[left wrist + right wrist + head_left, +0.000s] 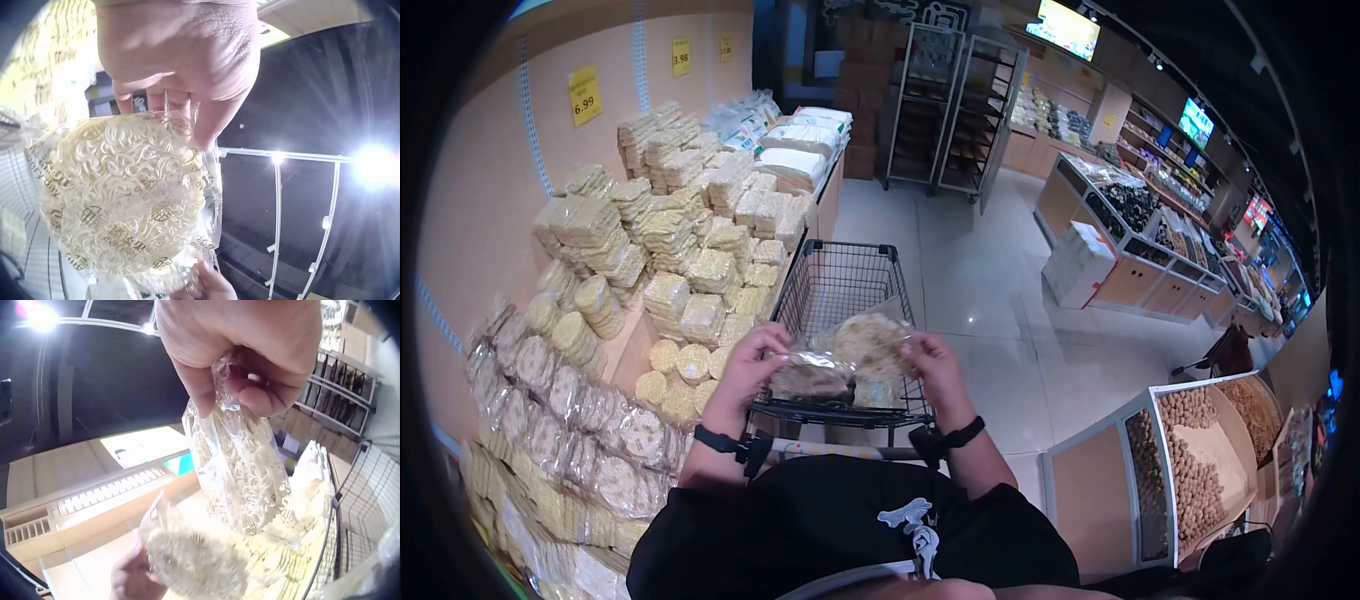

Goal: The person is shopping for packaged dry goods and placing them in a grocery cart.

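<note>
My left hand (pixel 752 372) pinches the edge of a clear, printed packet of round dried noodles (pixel 125 197) between thumb and fingers. In the head view this packet looks darker and shiny. My right hand (pixel 940 370) pinches the gathered wrapper of a second noodle packet (pixel 240 469), which hangs below the fingers in the right wrist view. The two packets are side by side above the near end of a black wire shopping cart (pixel 840 285), and another clear packet (pixel 878 393) shows below them.
At the left, shelves carry stacked noodle packets (pixel 700 270) and clear-wrapped noodle cakes (pixel 590 430). White bags (pixel 795 160) lie beyond. A metal rack (pixel 950 110) stands ahead across the tiled aisle (pixel 970 280). Bins of nuts (pixel 1190 440) are at the right, with a display counter (pixel 1140 270) farther off.
</note>
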The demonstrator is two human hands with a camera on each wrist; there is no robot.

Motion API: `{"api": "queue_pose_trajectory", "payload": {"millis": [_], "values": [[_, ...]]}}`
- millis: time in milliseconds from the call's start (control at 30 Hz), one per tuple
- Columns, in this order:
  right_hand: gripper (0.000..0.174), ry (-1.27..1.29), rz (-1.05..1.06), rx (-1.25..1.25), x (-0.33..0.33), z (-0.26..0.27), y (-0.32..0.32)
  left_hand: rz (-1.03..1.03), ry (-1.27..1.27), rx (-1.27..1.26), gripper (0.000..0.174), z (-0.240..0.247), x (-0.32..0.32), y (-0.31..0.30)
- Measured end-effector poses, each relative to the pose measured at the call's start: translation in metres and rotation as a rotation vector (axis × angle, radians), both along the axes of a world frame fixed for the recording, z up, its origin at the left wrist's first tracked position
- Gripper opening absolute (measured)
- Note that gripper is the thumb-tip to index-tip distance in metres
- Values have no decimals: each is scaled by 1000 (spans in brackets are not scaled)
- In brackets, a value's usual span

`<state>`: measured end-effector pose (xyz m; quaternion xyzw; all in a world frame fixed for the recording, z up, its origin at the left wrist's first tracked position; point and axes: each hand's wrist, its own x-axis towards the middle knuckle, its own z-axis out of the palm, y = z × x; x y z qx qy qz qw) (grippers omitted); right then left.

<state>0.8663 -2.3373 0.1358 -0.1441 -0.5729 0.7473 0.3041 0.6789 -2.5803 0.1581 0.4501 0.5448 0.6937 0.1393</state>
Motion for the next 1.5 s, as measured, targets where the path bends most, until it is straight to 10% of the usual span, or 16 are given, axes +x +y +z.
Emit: {"api": "queue_pose_trajectory", "payload": {"millis": [267,500,833,1233,1433,1500], "values": [[19,-236,449,76,-6,-30,-42,-137,41,-130,14,-56,28,37],[24,-213,418,231,-13,-65,-30,-164,-80,-208,11,-68,40,34],[89,-128,839,427,-9,-16,-38,75,100,-174,7,-57,56,44],[70,-449,506,443,-25,-61,6,457,516,-257,24,-44,49,23],[53,-166,204,-59,-26,-53,79,623,685,-627,14,-105,17,-39],[46,-114,102,-372,-27,-65,97,541,482,-1126,12,-122,18,-50]]}}
